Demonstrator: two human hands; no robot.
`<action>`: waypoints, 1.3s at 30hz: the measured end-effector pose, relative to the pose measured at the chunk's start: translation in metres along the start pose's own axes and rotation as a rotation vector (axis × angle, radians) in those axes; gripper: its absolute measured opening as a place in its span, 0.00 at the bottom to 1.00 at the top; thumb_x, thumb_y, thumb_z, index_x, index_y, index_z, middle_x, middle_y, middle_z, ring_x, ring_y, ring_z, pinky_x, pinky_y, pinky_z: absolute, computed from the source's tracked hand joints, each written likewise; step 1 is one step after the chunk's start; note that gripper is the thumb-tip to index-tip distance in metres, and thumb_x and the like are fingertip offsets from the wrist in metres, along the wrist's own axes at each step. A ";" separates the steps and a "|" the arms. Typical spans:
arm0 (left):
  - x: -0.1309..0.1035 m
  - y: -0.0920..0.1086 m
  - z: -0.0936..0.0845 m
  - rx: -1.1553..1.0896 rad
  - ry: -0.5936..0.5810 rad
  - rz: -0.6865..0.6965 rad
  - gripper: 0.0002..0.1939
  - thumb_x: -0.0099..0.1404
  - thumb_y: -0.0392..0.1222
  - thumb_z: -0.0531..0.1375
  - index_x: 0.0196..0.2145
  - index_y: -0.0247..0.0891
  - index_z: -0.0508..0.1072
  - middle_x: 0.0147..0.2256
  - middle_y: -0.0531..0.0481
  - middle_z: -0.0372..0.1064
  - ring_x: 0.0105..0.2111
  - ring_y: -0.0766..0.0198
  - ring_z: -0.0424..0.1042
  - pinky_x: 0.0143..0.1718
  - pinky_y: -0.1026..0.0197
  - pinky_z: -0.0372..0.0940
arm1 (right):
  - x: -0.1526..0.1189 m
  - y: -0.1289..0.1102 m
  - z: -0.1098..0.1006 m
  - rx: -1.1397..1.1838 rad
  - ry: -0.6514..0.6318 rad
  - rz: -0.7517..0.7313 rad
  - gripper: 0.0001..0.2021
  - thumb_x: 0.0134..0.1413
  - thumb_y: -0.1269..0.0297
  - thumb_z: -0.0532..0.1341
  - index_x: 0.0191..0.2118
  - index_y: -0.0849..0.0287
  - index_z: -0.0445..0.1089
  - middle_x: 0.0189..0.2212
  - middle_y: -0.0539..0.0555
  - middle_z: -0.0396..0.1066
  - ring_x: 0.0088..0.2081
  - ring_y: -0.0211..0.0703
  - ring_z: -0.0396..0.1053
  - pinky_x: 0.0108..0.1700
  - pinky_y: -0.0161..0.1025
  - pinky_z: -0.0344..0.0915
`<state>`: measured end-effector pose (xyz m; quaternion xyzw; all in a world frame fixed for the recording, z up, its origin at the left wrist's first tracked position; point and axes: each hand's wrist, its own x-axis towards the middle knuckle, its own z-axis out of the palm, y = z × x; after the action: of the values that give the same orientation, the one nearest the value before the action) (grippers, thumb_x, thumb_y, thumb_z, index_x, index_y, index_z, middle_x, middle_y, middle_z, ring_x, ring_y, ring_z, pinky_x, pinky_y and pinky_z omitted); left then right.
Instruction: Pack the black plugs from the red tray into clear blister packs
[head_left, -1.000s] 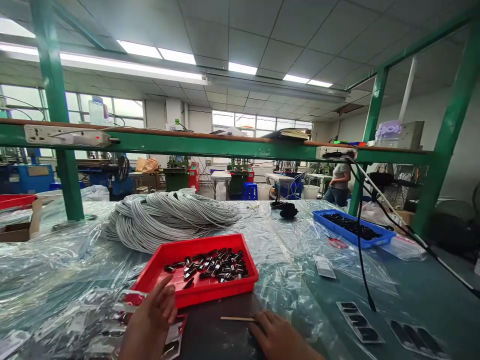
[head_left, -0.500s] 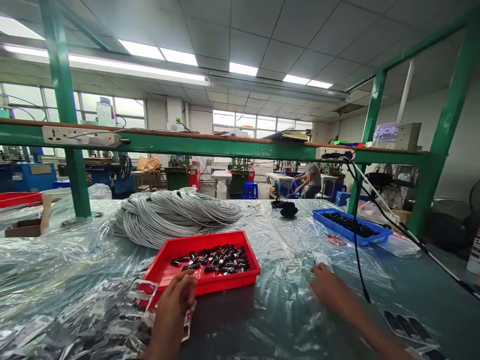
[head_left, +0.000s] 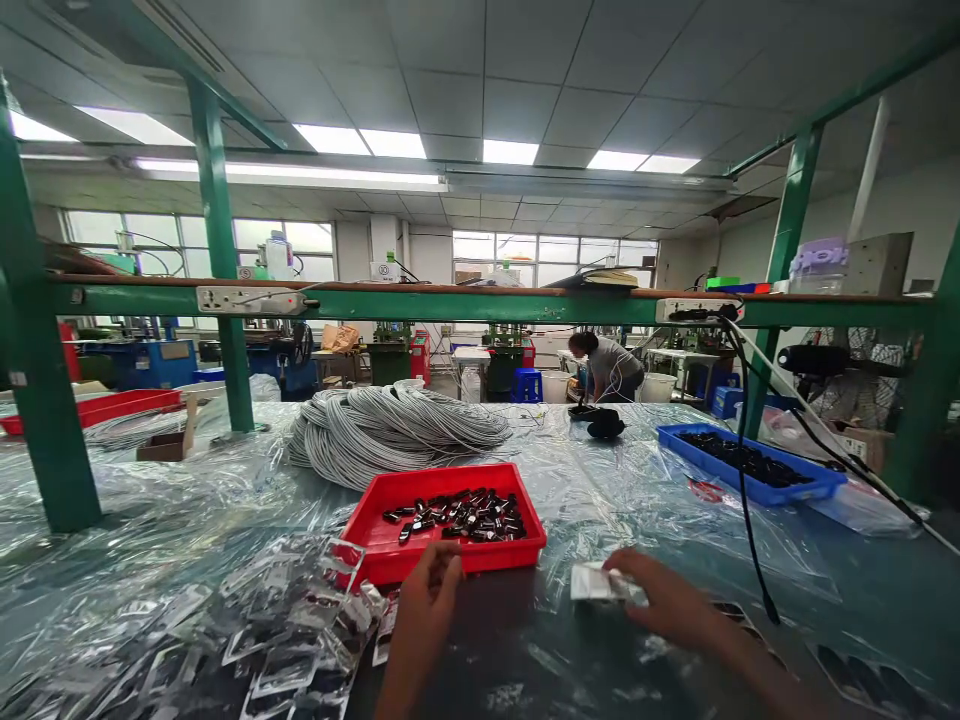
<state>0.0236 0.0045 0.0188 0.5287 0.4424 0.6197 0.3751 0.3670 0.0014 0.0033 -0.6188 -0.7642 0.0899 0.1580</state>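
Potentially awkward: light packet by slick film, left hand tight to tray lip

Landmark = the shallow red plastic tray (head_left: 499,558) holding small shiny black-and-silver pieces (head_left: 480,515).

- Right hand (head_left: 664,600): thumb and fingers closed on the flat whitish packet (head_left: 589,582), to the right of the tray's near corner. Packet is blurred, contents unreadable. Grip is at one end only, so my guess is it could pivot or slip out if swung fast.
- Left hand (head_left: 431,590): at the tray's near side, fingers curled inward. Can't tell if anything is pinched in them. Risk: knuckles catch the lip, tray gets shoved, pieces jump out.
- Heap of clear packs with dark contents (head_left: 285,640): near-left of the tray, right up by its corner. Loose and overlapping; a forearm brush could slide some under the left wrist or over the tray edge.
- Wrinkled clear plastic sheeting (head_left: 615,500): right of and beyond the tray. Packet edge or fingertips could snag a fold and drag the film.
- Hanging black cable (head_left: 750,540): well right of the tray, loose end low, beyond the right forearm. A wide outward sweep could hook it.
- Coiled grey cable bundle (head_left: 405,430): just behind the tray, so a hard push away would likely run the tray into it.
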 end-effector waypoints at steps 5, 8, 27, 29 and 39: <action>-0.053 -0.025 0.016 0.439 -0.422 0.127 0.16 0.60 0.53 0.60 0.41 0.41 0.74 0.39 0.43 0.73 0.40 0.53 0.72 0.42 0.57 0.65 | -0.038 -0.048 0.016 0.273 -0.175 -0.279 0.30 0.40 0.72 0.65 0.53 0.45 0.71 0.58 0.55 0.62 0.53 0.54 0.66 0.53 0.44 0.62; -0.081 -0.043 0.028 0.738 -0.573 0.051 0.19 0.58 0.49 0.62 0.47 0.46 0.73 0.49 0.41 0.70 0.49 0.47 0.69 0.50 0.51 0.62 | -0.036 -0.058 0.024 0.410 0.025 -0.260 0.14 0.47 0.65 0.65 0.43 0.52 0.73 0.42 0.55 0.69 0.40 0.49 0.68 0.44 0.43 0.64; -0.062 -0.039 0.071 0.785 -0.540 -0.020 0.22 0.51 0.44 0.67 0.43 0.36 0.68 0.44 0.44 0.65 0.47 0.51 0.66 0.48 0.55 0.59 | 0.034 -0.107 0.068 1.786 0.052 -0.007 0.26 0.49 0.40 0.62 0.18 0.58 0.59 0.12 0.41 0.43 0.16 0.30 0.39 0.19 0.33 0.40; -0.064 -0.037 0.070 0.798 -0.526 -0.033 0.24 0.51 0.43 0.66 0.45 0.36 0.68 0.45 0.44 0.65 0.48 0.51 0.66 0.48 0.55 0.59 | 0.035 -0.114 0.075 1.783 0.057 -0.012 0.26 0.51 0.41 0.61 0.18 0.58 0.59 0.12 0.41 0.43 0.15 0.31 0.41 0.20 0.33 0.42; -0.062 -0.040 0.069 0.715 -0.490 -0.034 0.22 0.49 0.41 0.66 0.41 0.37 0.68 0.41 0.46 0.66 0.43 0.53 0.69 0.43 0.57 0.61 | 0.032 -0.125 0.091 1.637 0.075 -0.075 0.29 0.55 0.43 0.56 0.12 0.58 0.60 0.11 0.45 0.48 0.16 0.33 0.47 0.21 0.35 0.44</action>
<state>0.1016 -0.0296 -0.0358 0.7496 0.5356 0.2774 0.2725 0.2145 0.0106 -0.0357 -0.2842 -0.4711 0.5932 0.5878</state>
